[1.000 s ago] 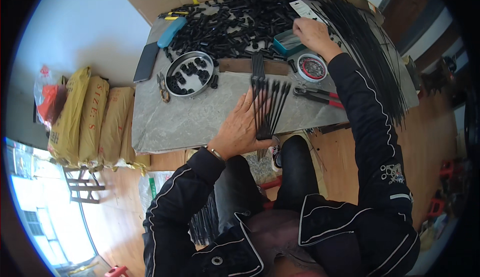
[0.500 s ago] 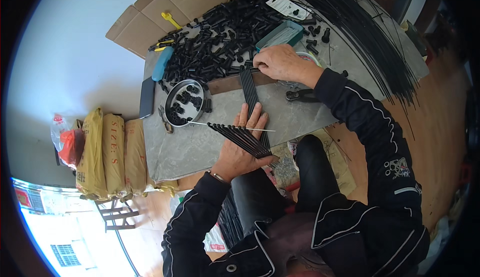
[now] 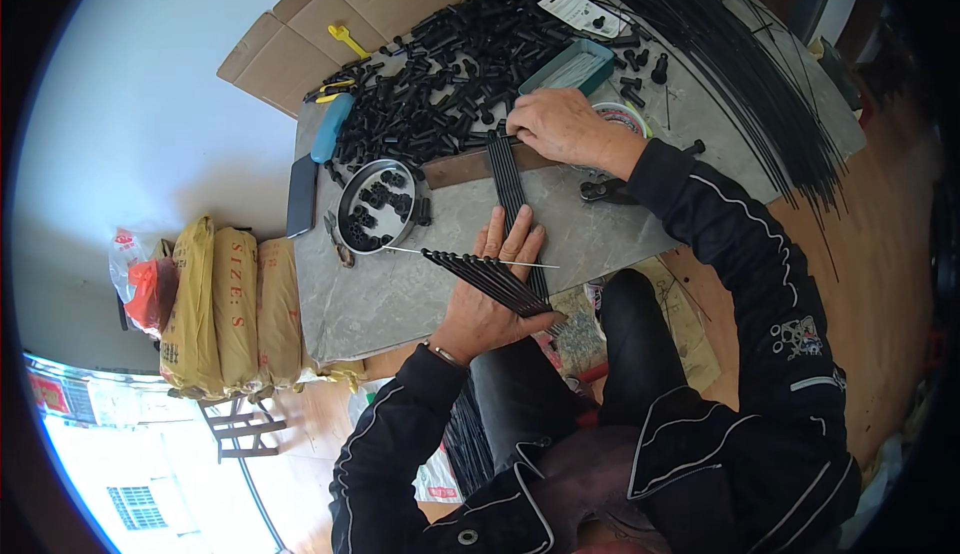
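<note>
Head view. Take the brown bar (image 3: 460,169) as landmark. Your left hand (image 3: 480,309) is on its near side, back of the hand up, fingers stretched out toward the bar and slightly spread, tips over a flat row of black rods (image 3: 508,176). Your thumb juts out to the right, by the near end of the rods. Your right hand (image 3: 570,126) is at the bar's far edge, right of its middle, wrist coming in from the right; fingers curled, tips close together by the rods' far end. Can't tell what they pinch, if anything.

The rods: thin, straight, side by side, crossing over the bar and running toward you. A second set, a black fan (image 3: 480,276), sits on the bar's near side, slanting over the back of your left hand; knobbed tips in a neat line, other ends bunching near your thumb. A thin white stick (image 3: 535,264) runs along those tips.

Hard to see: your left palm; the rod ends around your thumb; the bar's right end, behind your right hand. Right of the bar, your right wrist hides most of a round tub (image 3: 640,122), and your sleeve covers the pliers' (image 3: 603,190) handles.
</note>
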{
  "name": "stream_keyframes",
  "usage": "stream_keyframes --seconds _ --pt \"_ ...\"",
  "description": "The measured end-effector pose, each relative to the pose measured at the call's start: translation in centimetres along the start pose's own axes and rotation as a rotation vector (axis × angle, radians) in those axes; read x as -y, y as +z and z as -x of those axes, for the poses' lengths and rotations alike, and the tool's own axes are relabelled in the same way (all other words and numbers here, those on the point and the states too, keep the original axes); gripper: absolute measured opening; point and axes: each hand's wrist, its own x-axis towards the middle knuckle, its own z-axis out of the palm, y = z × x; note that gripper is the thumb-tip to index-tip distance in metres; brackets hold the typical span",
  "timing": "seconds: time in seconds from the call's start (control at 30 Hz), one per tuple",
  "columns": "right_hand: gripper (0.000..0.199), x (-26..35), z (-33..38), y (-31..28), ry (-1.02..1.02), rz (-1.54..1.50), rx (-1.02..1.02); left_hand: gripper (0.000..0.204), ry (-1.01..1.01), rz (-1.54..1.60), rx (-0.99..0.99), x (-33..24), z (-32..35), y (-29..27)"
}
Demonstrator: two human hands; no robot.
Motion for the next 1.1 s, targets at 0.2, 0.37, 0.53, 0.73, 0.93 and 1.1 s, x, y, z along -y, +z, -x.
stream_keyframes --seconds 0.2,0.37,0.53,0.73,0.93,1.1 --pt "0.002 -0.5 -1.5 0.5 -0.116 0.076 0.025 0.105 -0.002 0.006 0.003 -0.1 -0.1 -0.2" --pt "0.006 -0.6 -2.4 -0.3 0.026 -0.1 0.188 0.103 0.011 -0.015 0.001 -0.1 0.0 -0.3" --pt "0.006 -0.5 -3.1 -0.4 0.0 -0.14 0.207 0.104 -0.008 0.015 -0.024 -0.1 0.1 -0.2" --pt "0.007 -0.7 -3.5 0.4 -0.028 -0.218 0.209 0.105 -0.026 0.015 -0.025 -0.1 0.0 -0.1" --pt "0.016 -0.2 -2.6 -1.1 -0.047 -0.089 0.003 0.105 -0.044 0.008 -0.026 0.0 0.2 -0.1" --pt "0.016 -1.2 -1.5 -1.2 -0.141 0.264 0.166 0.105 -0.048 0.013 -0.016 -0.1 0.1 -0.1"
